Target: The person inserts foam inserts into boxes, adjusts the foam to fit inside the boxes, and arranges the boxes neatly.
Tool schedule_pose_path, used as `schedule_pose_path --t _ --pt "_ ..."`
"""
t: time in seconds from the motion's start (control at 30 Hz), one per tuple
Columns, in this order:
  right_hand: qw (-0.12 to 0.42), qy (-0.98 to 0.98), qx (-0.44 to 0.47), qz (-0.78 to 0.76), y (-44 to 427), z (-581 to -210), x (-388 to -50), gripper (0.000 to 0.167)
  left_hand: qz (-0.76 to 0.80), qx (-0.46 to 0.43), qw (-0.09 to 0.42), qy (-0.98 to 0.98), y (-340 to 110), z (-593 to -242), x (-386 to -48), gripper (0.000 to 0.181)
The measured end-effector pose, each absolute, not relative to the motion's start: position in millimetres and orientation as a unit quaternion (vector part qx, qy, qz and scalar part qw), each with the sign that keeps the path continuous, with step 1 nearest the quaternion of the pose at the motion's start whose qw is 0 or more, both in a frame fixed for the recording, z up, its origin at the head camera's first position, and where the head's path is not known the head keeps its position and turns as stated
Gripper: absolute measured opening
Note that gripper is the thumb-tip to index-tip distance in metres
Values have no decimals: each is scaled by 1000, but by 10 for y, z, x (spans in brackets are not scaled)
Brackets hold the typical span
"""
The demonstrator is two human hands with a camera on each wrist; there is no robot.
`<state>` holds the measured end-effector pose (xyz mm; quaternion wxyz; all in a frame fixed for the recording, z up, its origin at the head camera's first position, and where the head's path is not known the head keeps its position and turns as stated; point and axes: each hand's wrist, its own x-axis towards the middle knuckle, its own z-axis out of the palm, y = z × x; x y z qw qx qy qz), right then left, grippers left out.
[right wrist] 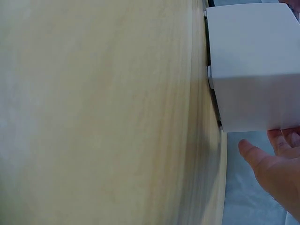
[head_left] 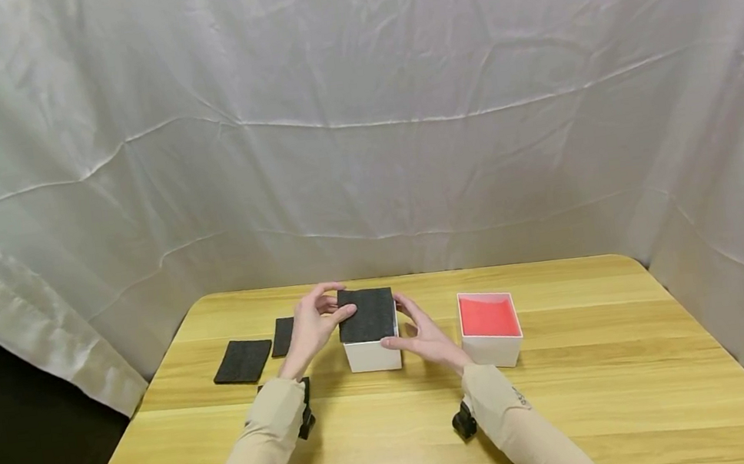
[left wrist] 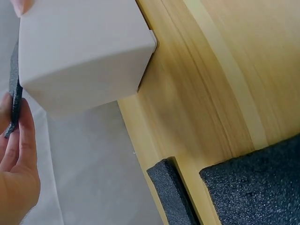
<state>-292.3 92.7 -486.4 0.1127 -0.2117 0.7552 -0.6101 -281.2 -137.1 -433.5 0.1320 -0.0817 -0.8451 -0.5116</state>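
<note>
A white box (head_left: 373, 356) stands near the middle of the table, and a square black foam sheet (head_left: 367, 315) lies over its top. My left hand (head_left: 316, 324) pinches that sheet at its left edge, thumb on top and fingers beneath; the left wrist view shows the sheet (left wrist: 15, 84) between thumb and fingers. On the box's right side is my right hand (head_left: 427, 336), thumb and fingers spread. In the right wrist view, fingertips (right wrist: 277, 138) meet the edge of the box (right wrist: 255, 42), while the thumb stands apart from it. The sheet hides the inside of the box.
A second white box (head_left: 491, 349) stands to the right, with red material (head_left: 488, 316) inside. Left of my left hand lie two more black foam pieces, one whole in view (head_left: 243, 361) and one partly covered (head_left: 283, 337). A pale curtain (head_left: 407, 173) hangs behind the wooden table (head_left: 607, 389).
</note>
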Motion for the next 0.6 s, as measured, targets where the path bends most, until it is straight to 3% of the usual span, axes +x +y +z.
schedule_pose_path --t 0.6 --pt "117 757 -208 -609 929 -4854 -2919 97 -419 -121 119 -892 -1312 -4346 -2840 30"
